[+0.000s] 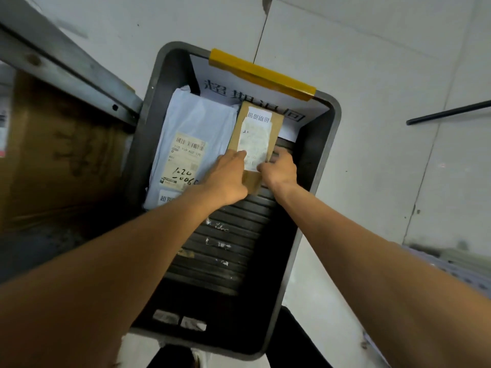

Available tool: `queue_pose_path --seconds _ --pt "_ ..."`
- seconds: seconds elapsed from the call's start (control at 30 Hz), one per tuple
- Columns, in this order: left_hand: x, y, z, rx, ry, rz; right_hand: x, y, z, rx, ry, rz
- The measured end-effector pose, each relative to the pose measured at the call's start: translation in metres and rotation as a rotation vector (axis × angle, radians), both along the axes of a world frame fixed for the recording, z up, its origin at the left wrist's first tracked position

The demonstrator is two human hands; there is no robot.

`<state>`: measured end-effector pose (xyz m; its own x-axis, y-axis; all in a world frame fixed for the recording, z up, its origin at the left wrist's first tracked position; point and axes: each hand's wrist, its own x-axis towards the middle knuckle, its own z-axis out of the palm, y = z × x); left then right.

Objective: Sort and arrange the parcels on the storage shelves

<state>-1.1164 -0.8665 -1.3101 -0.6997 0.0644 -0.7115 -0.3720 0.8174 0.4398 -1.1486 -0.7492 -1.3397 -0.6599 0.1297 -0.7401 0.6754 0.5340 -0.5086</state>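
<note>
Brown parcel [256, 136] gripped between left hand [225, 179] and right hand [280, 170].

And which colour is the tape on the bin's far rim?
Yellow; the tape on the bin shows best in the head view.

Arms outstretched; left hand [228, 179], right hand [280, 169] grip parcel [255, 128].

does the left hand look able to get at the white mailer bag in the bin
Probably yes: the left hand is right over the white mailer bag, which lies uncovered in the bin; it would first have to release the brown box.
</note>
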Motion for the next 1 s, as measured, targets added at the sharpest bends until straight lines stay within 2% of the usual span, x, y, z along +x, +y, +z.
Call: queue_pose_path --seconds 0.2,0.3,0.47,0.67,0.8,1.0 --pt "-0.021 -0.014 0.118 -0.15 0.031 -0.116 -0.012 0.009 0.115 0.022 0.067 0.27" --pt "-0.046 -0.016 0.203 -0.187 0.075 -0.203 -0.031 0.02 0.196 0.083 0.117 0.471" --pt "-0.098 -0.006 0.363 -0.277 0.264 -0.348 -0.077 0.042 0.359 0.245 0.184 0.735" --pt "-0.141 0.021 0.561 -0.356 0.428 -0.465 -0.119 0.074 0.569 0.369 0.272 0.838" --pt "-0.148 0.042 0.68 -0.346 0.521 -0.447 -0.123 0.096 0.698 0.445 0.399 0.856" --pt "-0.131 0.078 0.786 -0.243 0.628 -0.35 -0.103 0.121 0.828 0.51 0.518 0.822"
